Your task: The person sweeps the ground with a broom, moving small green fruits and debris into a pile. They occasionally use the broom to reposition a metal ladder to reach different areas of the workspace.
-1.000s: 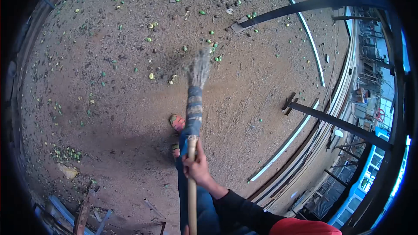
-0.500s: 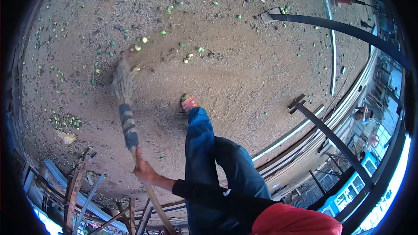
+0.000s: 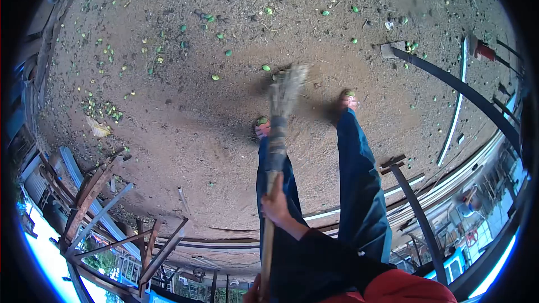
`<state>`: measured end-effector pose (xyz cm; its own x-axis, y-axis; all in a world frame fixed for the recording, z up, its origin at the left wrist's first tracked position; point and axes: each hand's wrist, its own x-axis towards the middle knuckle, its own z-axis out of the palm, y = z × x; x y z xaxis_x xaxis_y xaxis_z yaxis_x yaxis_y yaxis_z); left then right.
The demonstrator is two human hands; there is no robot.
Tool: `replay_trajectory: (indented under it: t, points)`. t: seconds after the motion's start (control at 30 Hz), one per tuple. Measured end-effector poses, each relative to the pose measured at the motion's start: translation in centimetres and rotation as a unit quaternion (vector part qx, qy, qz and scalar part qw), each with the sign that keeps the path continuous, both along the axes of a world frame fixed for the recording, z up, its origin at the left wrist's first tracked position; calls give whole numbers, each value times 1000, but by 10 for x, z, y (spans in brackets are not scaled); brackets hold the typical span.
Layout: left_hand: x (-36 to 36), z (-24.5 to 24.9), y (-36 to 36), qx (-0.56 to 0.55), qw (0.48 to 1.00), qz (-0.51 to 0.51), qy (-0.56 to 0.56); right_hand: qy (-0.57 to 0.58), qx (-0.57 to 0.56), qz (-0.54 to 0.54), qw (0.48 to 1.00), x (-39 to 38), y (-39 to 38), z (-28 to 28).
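Note:
A broom (image 3: 288,95) with a bundle of pale stiff bristles sweeps the dirt ground ahead of my feet, its head smeared by motion. Dark and grey bands wrap the binding above the bristles. My right hand (image 3: 275,205) is closed around the wooden handle just below that wrapping. Lower on the handle, at the bottom edge of the view, my left hand (image 3: 252,292) shows in part, its fingers round the stick. Small green fruits (image 3: 266,68) lie beside the bristles. My left foot (image 3: 262,128) is close to the broom, and my right foot (image 3: 348,100) is farther forward.
A heap of green and yellowish fruits (image 3: 106,109) lies at left beside a dry leaf (image 3: 98,128). Wooden beams (image 3: 92,191) are piled at lower left. Dark metal posts (image 3: 460,81) on base plates stand at right, near long pale pipes (image 3: 455,112).
The broom head has swung right, from the left side to in front of my feet. My right foot has come forward into view. My left hand now shows at the handle's lower end.

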<state>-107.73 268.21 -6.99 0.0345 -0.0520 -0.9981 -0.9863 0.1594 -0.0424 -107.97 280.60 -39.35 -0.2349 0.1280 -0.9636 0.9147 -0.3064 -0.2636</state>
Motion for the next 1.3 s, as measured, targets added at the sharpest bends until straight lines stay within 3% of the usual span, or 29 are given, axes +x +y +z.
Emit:
replay_trajectory:
  t: [0.03, 0.13, 0.17, 0.2, 0.23, 0.27, 0.3, 0.33, 0.37, 0.4, 0.43, 0.5, 0.53, 0.57, 0.67, 0.7, 0.73, 0.8, 0.87, 0.93, 0.97, 1.03, 1.13, 1.17, 1.23, 1.3]
  points:
    - [10, 6, 3, -39, 997, 67, 29, -67, -116, -23, 991, -48, -13, 10]
    - [9, 27, 43, -229, 970, 43, 64, 62, -318, -64, 944, -111, -42, 31]
    - [-1, 30, 88, -276, 920, 269, 70, 124, -310, -41, 942, -128, -37, 42]
    - [-8, 29, 129, -305, 819, 480, 72, 186, -299, -17, 936, -140, -23, 52]
    - [75, 49, 92, -171, 800, 570, 79, 185, -293, -15, 938, -149, 6, 63]
    - [68, 50, 114, -164, 800, 572, 74, 217, -246, -23, 944, -157, 42, 76]
    - [47, 48, 146, -161, 898, 398, 93, 250, -199, -28, 947, -162, 80, 84]
    - [25, 47, 175, -154, 960, 207, 111, 247, -201, -71, 945, -161, 133, 84]
    - [7, 40, 205, -104, 987, 13, 123, 194, -184, -108, 957, -156, 188, 85]
    - [-12, 29, 231, -67, 993, -2, 102, 151, -132, -121, 972, -150, 245, 86]
    - [-8, 14, 227, 54, 995, 19, 79, 118, -101, -181, 971, -134, 293, 82]
    - [-57, -29, 269, 96, 976, 77, -180, 80, 39, -211, 973, -92, 369, 55]
    - [-16, -60, 260, 256, 959, -98, 70, 75, 89, -214, 970, -64, 395, 37]
    - [-35, -81, 276, 275, 951, -134, 47, 38, 121, -204, 971, -50, 415, 23]
    - [-60, -120, 274, 287, 955, -59, 49, -6, 138, -144, 980, -48, 396, -35]
    - [-53, -116, 259, 217, 973, -59, 61, -9, 100, -106, 989, -68, 366, -43]
    - [-60, -108, 254, 215, 973, -56, 56, -7, 62, -61, 996, -97, 333, -50]
    - [-96, -63, 253, 41, 998, -34, 29, 60, 33, -45, 997, -126, 262, -53]
    - [-120, -33, 254, -113, 993, -18, 0, 62, -23, -6, 998, -163, 219, -27]
    - [-106, -9, 235, -113, 987, -58, 100, 86, -75, -4, 994, -188, 186, -2]
    - [-110, 0, 238, -102, 989, -52, 96, 93, -113, -21, 989, -201, 182, 12]
    - [-123, 23, 250, -203, 978, -2, 56, 95, -149, -32, 984, -217, 193, 42]
    - [-144, 29, 288, -198, 976, 90, -19, 149, -110, -117, 976, -229, 261, 70]
    - [-123, 25, 256, -14, 998, 11, 65, 148, -41, -120, 981, -227, 295, 72]
    - [-138, -11, 269, 139, 990, 16, 17, 105, 46, -158, 981, -227, 383, 79]
    - [-186, -69, 335, 285, 953, -102, -14, 85, 155, -187, 966, -198, 477, 44]
